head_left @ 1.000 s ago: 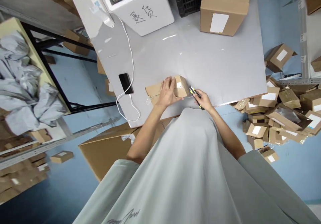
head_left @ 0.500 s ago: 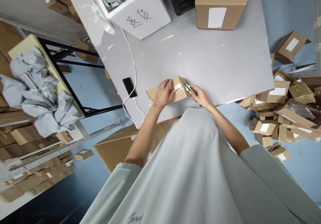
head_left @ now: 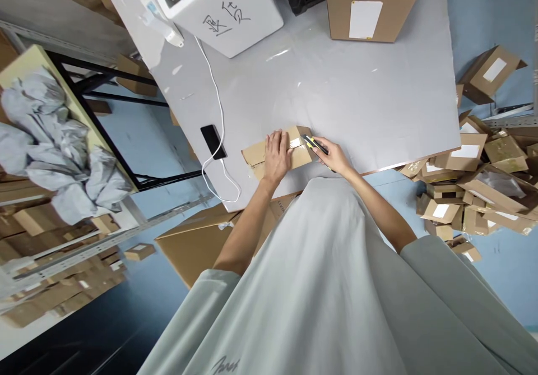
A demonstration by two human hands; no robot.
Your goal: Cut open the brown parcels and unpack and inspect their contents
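A small taped cardboard box point(head_left: 300, 146) lies near the front edge of the grey table point(head_left: 344, 100). My left hand point(head_left: 277, 155) lies flat on top of it, fingers stretched out, pressing it down. My right hand point(head_left: 334, 156) is closed round a yellow and black utility knife point(head_left: 313, 143). The knife's tip touches the right end of the box, by its white label.
A black phone point(head_left: 212, 140) on a white cable lies left of the box. A white foam box point(head_left: 222, 10) and a large carton point(head_left: 370, 5) stand at the back. Several small cartons point(head_left: 474, 179) are piled on the floor at right. A big carton point(head_left: 193, 246) sits under the table.
The knife has moved left along the box's right end onto the label area. My left hand shifted slightly left on the box. The camera has also shifted.
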